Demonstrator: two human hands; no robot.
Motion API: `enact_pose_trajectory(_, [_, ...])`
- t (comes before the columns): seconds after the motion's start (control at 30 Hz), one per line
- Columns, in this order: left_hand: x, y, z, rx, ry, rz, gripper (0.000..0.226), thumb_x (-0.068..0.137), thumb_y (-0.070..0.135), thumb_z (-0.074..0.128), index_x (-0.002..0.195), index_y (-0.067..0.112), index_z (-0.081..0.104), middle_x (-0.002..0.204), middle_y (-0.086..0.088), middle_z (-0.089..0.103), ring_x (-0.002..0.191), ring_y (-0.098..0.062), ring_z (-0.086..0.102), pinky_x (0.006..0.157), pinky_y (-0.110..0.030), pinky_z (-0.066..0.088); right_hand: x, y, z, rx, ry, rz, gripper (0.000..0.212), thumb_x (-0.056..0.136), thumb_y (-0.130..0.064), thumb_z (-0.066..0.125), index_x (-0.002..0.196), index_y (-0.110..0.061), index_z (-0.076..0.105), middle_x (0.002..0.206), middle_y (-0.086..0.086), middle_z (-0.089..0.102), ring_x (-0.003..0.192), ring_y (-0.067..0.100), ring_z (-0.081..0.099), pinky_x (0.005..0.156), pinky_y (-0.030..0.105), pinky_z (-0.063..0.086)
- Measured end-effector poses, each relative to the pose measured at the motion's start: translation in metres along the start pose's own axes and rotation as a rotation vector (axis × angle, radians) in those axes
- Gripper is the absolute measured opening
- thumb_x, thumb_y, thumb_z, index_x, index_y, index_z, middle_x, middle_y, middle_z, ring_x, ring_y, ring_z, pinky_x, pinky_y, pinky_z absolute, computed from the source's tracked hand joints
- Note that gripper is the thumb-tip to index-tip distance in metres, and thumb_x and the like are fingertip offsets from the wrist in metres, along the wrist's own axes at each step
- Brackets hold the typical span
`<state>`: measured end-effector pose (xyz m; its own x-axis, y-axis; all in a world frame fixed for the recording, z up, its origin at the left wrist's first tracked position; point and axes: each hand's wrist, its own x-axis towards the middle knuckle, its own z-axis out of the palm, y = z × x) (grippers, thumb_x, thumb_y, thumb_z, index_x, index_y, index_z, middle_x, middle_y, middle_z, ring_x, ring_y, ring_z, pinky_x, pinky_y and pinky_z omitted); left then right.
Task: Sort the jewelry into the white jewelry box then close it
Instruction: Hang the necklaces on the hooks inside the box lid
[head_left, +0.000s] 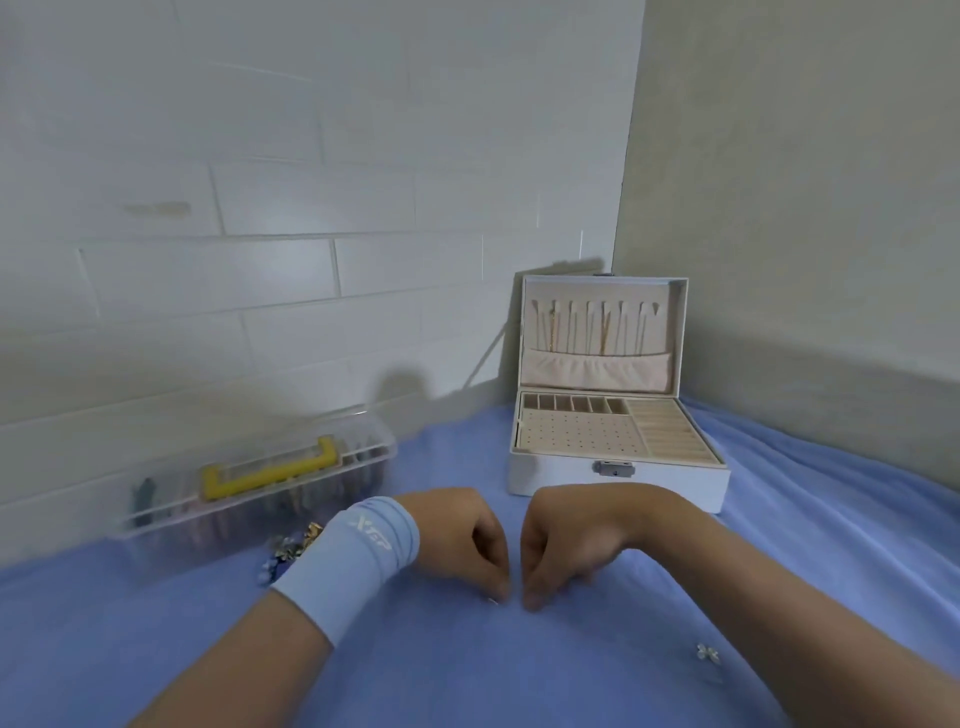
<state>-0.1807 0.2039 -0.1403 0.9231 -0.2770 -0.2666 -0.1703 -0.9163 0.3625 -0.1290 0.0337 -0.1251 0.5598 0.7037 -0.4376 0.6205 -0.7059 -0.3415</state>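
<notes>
The white jewelry box stands open at the back right, its lid upright with thin chains hanging inside and its beige tray showing. My left hand, with a light blue wristband, and my right hand meet fingertip to fingertip on the blue cloth in front of the box. Both have their fingers curled down. A tiny silver piece glints at the tips of my left fingers, which seem to pinch it. Whether my right fingers hold anything is hidden. A pile of jewelry lies behind my left wrist. A small silver flower-shaped piece lies under my right forearm.
A clear plastic organiser case with a yellow handle lies at the left against the tiled wall. A blue cloth covers the surface. Walls meet in a corner right behind the jewelry box.
</notes>
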Motion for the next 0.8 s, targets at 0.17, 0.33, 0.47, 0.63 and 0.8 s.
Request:
enact_pose_trajectory(0.17, [0.003, 0.004, 0.000, 0.027, -0.053, 0.041, 0.004, 0.084, 0.030, 0.075, 0.088, 0.029, 0.076, 0.069, 0.023, 0.063, 0.067, 0.005, 0.055, 0.076, -0.015, 0.046, -0.001, 0.005, -0.003, 0.085, -0.024, -0.041, 0.013, 0.088, -0.025, 0.069, 0.075, -0.021, 0.068, 0.072, -0.003, 0.065, 0.062, 0.014, 0.057, 0.062, 0.025, 0.044])
enact_pose_trajectory(0.33, [-0.002, -0.004, -0.004, -0.682, 0.066, 0.018, 0.015, 0.097, 0.012, 0.056, 0.085, 0.017, 0.063, 0.088, -0.005, 0.070, 0.079, -0.016, 0.065, 0.073, -0.028, 0.051, -0.003, 0.017, -0.011, 0.441, -0.021, -0.161, 0.013, 0.094, -0.014, 0.056, 0.085, -0.017, 0.064, 0.086, 0.005, 0.070, 0.076, 0.021, 0.066, 0.075, 0.032, 0.052])
enact_pose_trajectory(0.47, [-0.002, -0.006, -0.004, -1.209, 0.083, 0.073, 0.022, 0.102, 0.011, 0.048, 0.082, 0.009, 0.057, 0.072, -0.008, 0.063, 0.077, -0.025, 0.066, 0.072, -0.029, 0.055, -0.004, 0.031, -0.022, 0.796, 0.042, -0.286, 0.020, 0.101, -0.009, 0.053, 0.086, -0.008, 0.065, 0.079, 0.012, 0.065, 0.074, 0.028, 0.064, 0.083, 0.040, 0.055])
enact_pose_trajectory(0.63, [0.001, 0.000, -0.008, -1.291, 0.097, 0.133, 0.024, 0.104, 0.018, 0.045, 0.080, 0.016, 0.043, 0.057, 0.003, 0.035, 0.055, -0.016, 0.049, 0.058, -0.025, 0.044, -0.007, 0.033, -0.030, 1.067, -0.017, -0.360, 0.016, 0.093, -0.016, 0.044, 0.080, -0.018, 0.054, 0.063, -0.001, 0.035, 0.052, 0.015, 0.028, 0.054, 0.027, 0.040])
enact_pose_trajectory(0.8, [-0.004, 0.007, -0.019, -1.074, 0.147, 0.139, 0.015, 0.101, 0.017, 0.052, 0.087, 0.014, 0.056, 0.059, 0.004, 0.031, 0.045, -0.009, 0.027, 0.044, -0.020, 0.014, -0.020, 0.034, -0.046, 1.014, 0.047, -0.364, 0.015, 0.083, -0.028, 0.058, 0.074, -0.020, 0.050, 0.059, -0.004, 0.023, 0.046, 0.011, 0.012, 0.042, 0.022, 0.010])
